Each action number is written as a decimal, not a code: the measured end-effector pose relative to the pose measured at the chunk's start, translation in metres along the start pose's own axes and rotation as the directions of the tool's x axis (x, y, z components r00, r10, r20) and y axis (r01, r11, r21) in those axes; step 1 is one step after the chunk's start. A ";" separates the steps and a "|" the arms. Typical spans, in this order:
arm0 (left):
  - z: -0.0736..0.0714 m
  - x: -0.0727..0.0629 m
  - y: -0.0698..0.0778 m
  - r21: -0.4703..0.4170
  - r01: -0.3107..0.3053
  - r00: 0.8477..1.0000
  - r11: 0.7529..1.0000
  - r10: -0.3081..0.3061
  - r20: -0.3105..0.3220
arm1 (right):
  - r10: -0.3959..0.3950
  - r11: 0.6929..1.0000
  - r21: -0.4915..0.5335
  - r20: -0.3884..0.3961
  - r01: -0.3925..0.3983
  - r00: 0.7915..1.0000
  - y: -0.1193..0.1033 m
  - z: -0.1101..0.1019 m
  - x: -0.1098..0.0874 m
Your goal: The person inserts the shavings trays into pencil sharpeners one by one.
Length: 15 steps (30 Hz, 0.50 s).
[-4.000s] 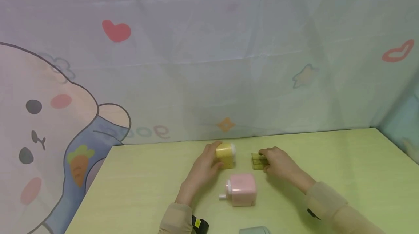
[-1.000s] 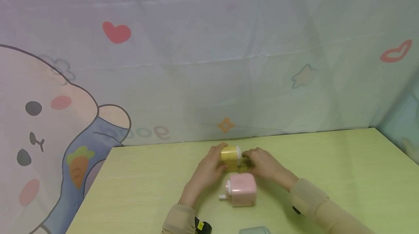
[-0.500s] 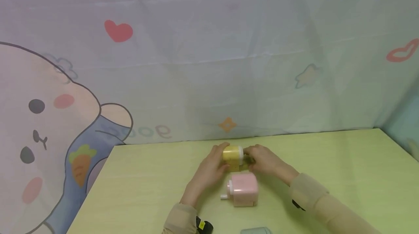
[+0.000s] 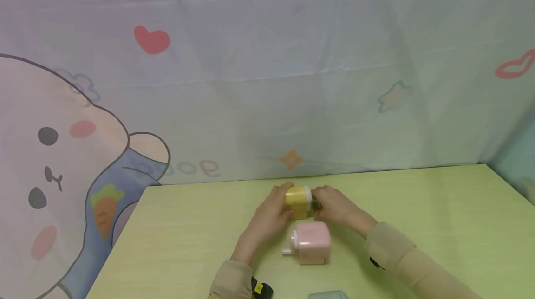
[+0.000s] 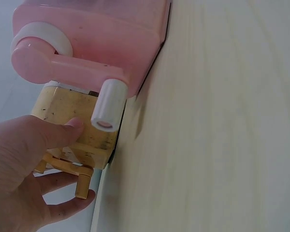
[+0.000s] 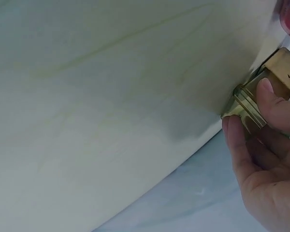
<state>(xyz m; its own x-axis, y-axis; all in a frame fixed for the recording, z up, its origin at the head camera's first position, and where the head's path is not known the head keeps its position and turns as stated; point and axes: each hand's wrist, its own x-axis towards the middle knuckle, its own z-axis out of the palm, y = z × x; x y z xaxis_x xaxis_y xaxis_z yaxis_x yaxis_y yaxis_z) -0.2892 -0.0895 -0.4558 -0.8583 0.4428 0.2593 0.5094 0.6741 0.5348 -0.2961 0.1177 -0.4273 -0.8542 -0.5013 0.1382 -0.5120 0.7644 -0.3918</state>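
Note:
A yellow hand-crank pencil sharpener stands toward the back of the table. My left hand grips it from the left, the thumb lying on its near side and the other fingers round the crank end. On the opposite side my right hand pinches a see-through yellowish shavings drawer between thumb and fingers. In the right wrist view the drawer lies against the sharpener's end, partly inside it; how deep it sits is hard to see. The hand hides most of the drawer in the head view.
A pink crank sharpener stands just in front of the yellow one, its white-tipped handle toward the left. Part of a grey-green object shows at the bottom edge. A printed cloth hangs behind the table.
My right hand has brought the drawer leftward from apart to the yellow sharpener, and less of it shows. My left hand has shifted slightly right with the sharpener. The pink sharpener stays put.

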 end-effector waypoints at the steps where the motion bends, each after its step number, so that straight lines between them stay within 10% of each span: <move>1: 0.000 0.000 0.000 -0.001 -0.001 1.000 1.000 0.001 -0.001 | 0.003 1.000 0.001 0.000 -0.003 1.000 -0.001 0.000 0.000; 15: 0.002 -0.001 0.001 0.012 -0.006 1.000 1.000 0.006 -0.012 | 0.096 0.994 0.054 0.012 -0.097 0.995 0.001 0.004 0.000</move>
<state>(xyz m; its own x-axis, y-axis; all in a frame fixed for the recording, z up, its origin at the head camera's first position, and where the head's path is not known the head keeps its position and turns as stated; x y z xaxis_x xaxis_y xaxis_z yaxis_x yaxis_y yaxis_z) -0.2879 -0.0880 -0.4566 -0.8560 0.4393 0.2725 0.5150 0.6787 0.5236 -0.2964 0.1172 -0.4314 -0.8984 -0.4300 0.0891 -0.4211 0.7862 -0.4523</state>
